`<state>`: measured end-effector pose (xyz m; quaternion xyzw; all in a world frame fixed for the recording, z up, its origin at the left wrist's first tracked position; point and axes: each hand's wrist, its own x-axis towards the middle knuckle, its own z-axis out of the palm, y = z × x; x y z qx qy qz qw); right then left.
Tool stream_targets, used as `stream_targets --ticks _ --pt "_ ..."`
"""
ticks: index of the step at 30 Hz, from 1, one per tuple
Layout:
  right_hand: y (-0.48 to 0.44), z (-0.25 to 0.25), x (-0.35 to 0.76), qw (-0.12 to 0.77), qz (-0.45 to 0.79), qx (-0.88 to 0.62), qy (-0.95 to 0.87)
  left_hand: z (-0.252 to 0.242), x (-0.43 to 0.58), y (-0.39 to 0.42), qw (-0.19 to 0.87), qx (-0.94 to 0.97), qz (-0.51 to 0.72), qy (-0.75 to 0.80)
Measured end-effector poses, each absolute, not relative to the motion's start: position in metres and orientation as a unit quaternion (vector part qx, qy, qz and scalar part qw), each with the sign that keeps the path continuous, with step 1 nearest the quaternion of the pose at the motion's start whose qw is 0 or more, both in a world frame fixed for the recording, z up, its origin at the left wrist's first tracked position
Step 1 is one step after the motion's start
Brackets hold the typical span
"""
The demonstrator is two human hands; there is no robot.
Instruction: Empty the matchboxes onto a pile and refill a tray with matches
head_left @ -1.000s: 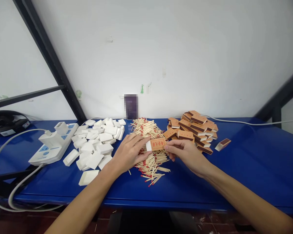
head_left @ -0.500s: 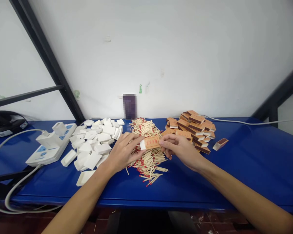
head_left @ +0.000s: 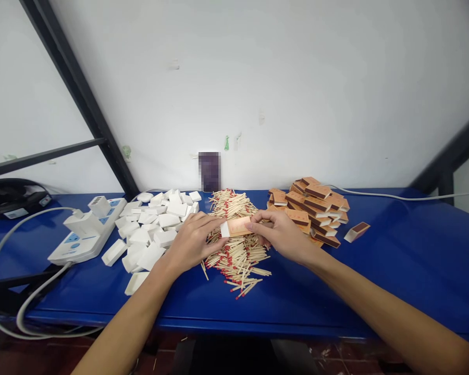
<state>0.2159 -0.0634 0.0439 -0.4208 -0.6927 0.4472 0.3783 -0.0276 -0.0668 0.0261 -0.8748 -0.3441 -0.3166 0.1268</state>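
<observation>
Between my two hands, above the heap of matches point(head_left: 238, 263), is a matchbox point(head_left: 238, 227) with an orange printed sleeve. The white end of its inner tray sticks out on the left. My left hand point(head_left: 197, 237) pinches that white end between thumb and fingers. At the other end, my right hand point(head_left: 279, 234) grips the orange sleeve with thumb and bent fingers. The matches have red heads and lie crisscross on the blue table. What the tray holds is hidden inside the sleeve.
White matchbox trays point(head_left: 152, 229) are piled on the left, beside a white power strip point(head_left: 89, 234) with plugs and cables. Orange matchbox sleeves point(head_left: 316, 203) are stacked on the right, with one lone sleeve point(head_left: 357, 232) further out. A pixelated dark rectangle point(head_left: 210, 172) stands against the wall.
My right hand has shifted slightly left along with the matchbox, whose printed face now catches more light. The whole view has moved a little. Both hands keep their hold.
</observation>
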Motion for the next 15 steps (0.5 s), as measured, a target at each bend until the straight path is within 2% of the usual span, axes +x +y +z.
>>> stream_targets --ticks 7,12,15 --pt "-0.057 0.045 0.241 0.448 0.387 -0.469 -0.656 0.029 -0.03 -0.067 0.074 -0.866 -0.262 -0.418" --pt "-0.063 0.043 0.275 0.525 0.373 -0.484 -0.593 0.031 -0.027 -0.069 0.053 -0.858 -0.274 -0.432" --pt "-0.069 0.043 0.298 0.571 0.294 -0.503 -0.578 0.033 -0.026 -0.071 0.041 -0.853 -0.279 -0.44"
